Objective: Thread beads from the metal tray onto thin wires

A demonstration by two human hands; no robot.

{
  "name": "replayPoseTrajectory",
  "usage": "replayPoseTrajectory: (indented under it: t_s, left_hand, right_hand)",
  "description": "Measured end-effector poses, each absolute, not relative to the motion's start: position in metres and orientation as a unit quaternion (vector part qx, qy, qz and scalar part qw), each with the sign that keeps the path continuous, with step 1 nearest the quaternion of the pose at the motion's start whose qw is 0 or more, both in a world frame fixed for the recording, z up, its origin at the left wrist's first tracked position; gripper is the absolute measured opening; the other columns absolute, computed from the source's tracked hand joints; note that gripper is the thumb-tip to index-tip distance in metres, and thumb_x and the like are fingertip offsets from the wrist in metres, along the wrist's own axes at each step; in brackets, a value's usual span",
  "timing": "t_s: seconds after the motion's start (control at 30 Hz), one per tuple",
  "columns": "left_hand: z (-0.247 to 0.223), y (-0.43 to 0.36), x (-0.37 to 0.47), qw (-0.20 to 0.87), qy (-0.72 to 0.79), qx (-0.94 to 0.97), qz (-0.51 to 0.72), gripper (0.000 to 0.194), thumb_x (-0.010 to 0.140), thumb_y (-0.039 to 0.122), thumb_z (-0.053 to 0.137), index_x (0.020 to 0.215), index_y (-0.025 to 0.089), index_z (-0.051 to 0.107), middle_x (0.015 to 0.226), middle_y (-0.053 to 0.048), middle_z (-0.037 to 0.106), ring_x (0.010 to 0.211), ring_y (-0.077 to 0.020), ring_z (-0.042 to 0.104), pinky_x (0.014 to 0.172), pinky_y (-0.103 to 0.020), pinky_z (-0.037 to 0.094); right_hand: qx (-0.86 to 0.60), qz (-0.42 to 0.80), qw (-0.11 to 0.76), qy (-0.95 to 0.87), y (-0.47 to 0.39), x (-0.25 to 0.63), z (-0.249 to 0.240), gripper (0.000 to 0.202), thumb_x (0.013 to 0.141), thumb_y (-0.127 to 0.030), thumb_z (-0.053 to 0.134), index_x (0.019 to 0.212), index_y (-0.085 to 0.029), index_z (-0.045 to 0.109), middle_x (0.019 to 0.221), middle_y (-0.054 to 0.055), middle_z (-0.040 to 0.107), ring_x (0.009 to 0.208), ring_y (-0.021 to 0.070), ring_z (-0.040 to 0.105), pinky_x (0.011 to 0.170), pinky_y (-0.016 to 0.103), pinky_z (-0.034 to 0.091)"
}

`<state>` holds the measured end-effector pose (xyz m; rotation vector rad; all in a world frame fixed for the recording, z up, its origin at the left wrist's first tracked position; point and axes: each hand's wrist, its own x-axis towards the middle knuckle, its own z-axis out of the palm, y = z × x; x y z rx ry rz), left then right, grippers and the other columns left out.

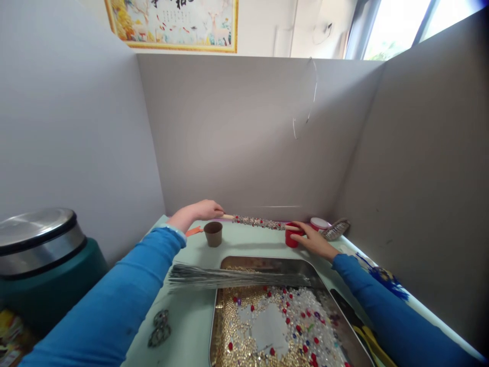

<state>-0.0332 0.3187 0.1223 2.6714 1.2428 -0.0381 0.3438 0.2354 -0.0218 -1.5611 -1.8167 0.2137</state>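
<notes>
A wooden stick wrapped in strung beads [260, 223] spans the space between my two hands, above the back of the table. My left hand [202, 209] is closed round its left end. With thumb and fingers, my right hand [311, 239] pinches the right end, just in front of a red cup [291, 238]. A brown cup [213, 234] stands below and right of my left hand. Nearer to me lies a metal tray [263, 261] of gold, clear and red beads, and a bundle of thin wires [229, 277] rests across it.
Grey partition walls [237, 137] enclose the table [183, 311]. A big green container with a steel lid [42, 255] stands at left. A small wire piece [159, 329] lies left of the tray. Yellow-handled tool [370, 341] and blue strands [389, 283] lie at right.
</notes>
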Motion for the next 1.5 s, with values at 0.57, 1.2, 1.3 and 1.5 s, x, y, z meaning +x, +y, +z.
replayPoseTrajectory:
  t_s: [0.57,1.2,1.3,1.5]
  left_hand:
    - [0.057,0.339,-0.042,0.026,0.419,0.907,0.034,0.046,0.085,0.044,0.029,0.113,0.027,0.062,0.098,-0.006,0.066,0.087,-0.0208,0.057,0.074,-0.026,0.039]
    - [0.083,0.324,-0.054,0.066,0.437,0.895,0.069,0.051,0.085,0.048,0.026,0.112,0.022,0.06,0.116,-0.005,0.06,0.1,-0.0211,0.055,0.082,-0.027,0.04]
    - [0.089,0.322,-0.055,0.07,0.438,0.893,0.077,0.05,0.084,0.048,0.027,0.112,0.024,0.06,0.119,-0.004,0.058,0.103,-0.0211,0.053,0.084,-0.027,0.039]
    - [0.102,0.315,-0.056,0.07,0.438,0.893,0.081,0.049,0.085,0.047,0.027,0.114,0.024,0.059,0.121,-0.004,0.057,0.107,-0.0216,0.051,0.089,-0.028,0.037]
  right_hand:
    - [-0.616,0.062,0.349,-0.704,0.23,0.344,-0.019,0.061,0.075,-0.037,0.058,0.131,-0.02,0.041,0.127,0.01,0.049,0.116,0.0259,0.047,0.098,0.037,0.037]
    - [-0.636,0.055,0.335,-0.693,0.226,0.346,-0.016,0.068,0.073,-0.04,0.06,0.133,-0.019,0.036,0.127,0.012,0.048,0.114,0.0267,0.047,0.098,0.038,0.036]
    - [-0.635,0.054,0.338,-0.693,0.225,0.348,-0.015,0.068,0.073,-0.04,0.059,0.134,-0.019,0.035,0.129,0.011,0.046,0.116,0.0261,0.046,0.099,0.037,0.035]
    - [-0.619,0.037,0.321,-0.716,0.226,0.349,-0.01,0.066,0.073,-0.041,0.06,0.132,-0.018,0.039,0.126,0.012,0.049,0.115,0.0266,0.046,0.098,0.039,0.035]
